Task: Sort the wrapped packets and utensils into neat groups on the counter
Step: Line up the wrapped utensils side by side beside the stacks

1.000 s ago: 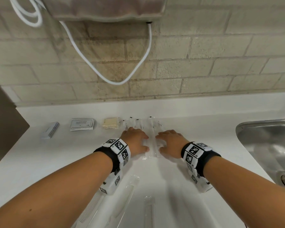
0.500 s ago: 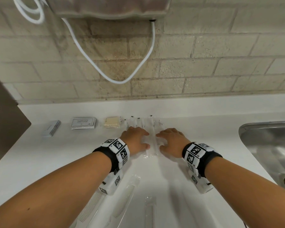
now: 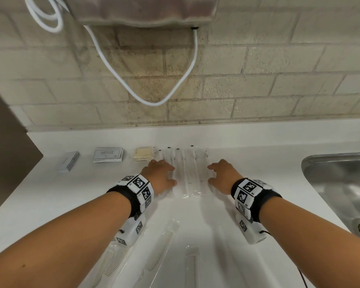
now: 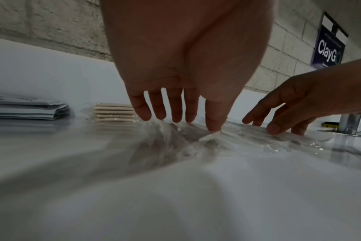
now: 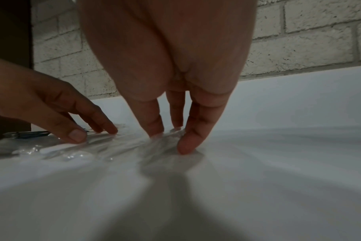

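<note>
We stand at the white counter [image 3: 50,204], with the steel sink [image 3: 341,183] at its right end. Along the far edge, from left to right, lie a grey packet stack [image 3: 69,161], a printed sachet stack [image 3: 108,155] and a tan packet stack [image 3: 143,154]; just right of these is the row of clear-wrapped toothbrushes [image 3: 187,169], laid side by side with their lengths running near to far. Nearer us, wrapped combs [image 3: 160,250] lie loose and unsorted.

Our left hand [image 3: 160,175] sits at the row's left side and our right hand [image 3: 222,177] at its right side, the row between them. Both hands are released, fingers nearly straight, grasping nothing: in the wrist views the fingertips [image 4: 213,125] of the left and those [image 5: 185,148] of the right press down on the crinkled film.

We judge these wrapped pieces to be very light, stiff inside yet slippery in their film, so they should slide and overlap readily. We would square the row by pushing flat from both long sides, and lift any single piece by pinching mid-length through the wrapper.
</note>
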Motion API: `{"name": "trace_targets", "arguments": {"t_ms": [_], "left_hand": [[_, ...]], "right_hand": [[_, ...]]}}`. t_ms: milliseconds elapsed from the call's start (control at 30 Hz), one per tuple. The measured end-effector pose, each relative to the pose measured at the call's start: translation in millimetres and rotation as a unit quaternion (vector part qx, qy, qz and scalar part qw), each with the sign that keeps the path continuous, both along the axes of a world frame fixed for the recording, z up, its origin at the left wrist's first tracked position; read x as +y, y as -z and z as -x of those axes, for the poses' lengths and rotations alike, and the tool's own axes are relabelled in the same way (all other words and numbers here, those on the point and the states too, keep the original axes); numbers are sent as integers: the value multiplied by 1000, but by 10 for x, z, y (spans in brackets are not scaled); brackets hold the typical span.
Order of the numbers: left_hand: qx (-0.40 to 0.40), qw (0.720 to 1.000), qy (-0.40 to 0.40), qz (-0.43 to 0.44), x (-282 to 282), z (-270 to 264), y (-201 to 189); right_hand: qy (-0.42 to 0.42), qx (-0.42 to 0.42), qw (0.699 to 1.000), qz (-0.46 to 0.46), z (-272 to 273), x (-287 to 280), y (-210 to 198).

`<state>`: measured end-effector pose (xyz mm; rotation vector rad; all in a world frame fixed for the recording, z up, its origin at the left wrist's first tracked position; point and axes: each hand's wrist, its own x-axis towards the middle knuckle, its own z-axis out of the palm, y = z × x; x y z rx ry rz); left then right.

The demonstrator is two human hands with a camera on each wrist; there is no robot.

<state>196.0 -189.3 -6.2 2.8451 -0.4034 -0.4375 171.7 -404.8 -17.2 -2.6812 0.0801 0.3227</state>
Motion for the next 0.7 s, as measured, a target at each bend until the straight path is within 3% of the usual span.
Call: {"name": "trace_targets", "arguments": {"t_ms": [367,600,700], "left_hand": [[-30,1000,4,5,-62,-37,1],[-41,994,92,30,-400,-2,-13],[-33,992,118,7,-524,12,13]], "right_hand": [[31,-20,999,-10,-18,-41,0],[135,-47,979,-144,-48,-151,11],[129,-40,988,-75,-44,-204,43]]}}
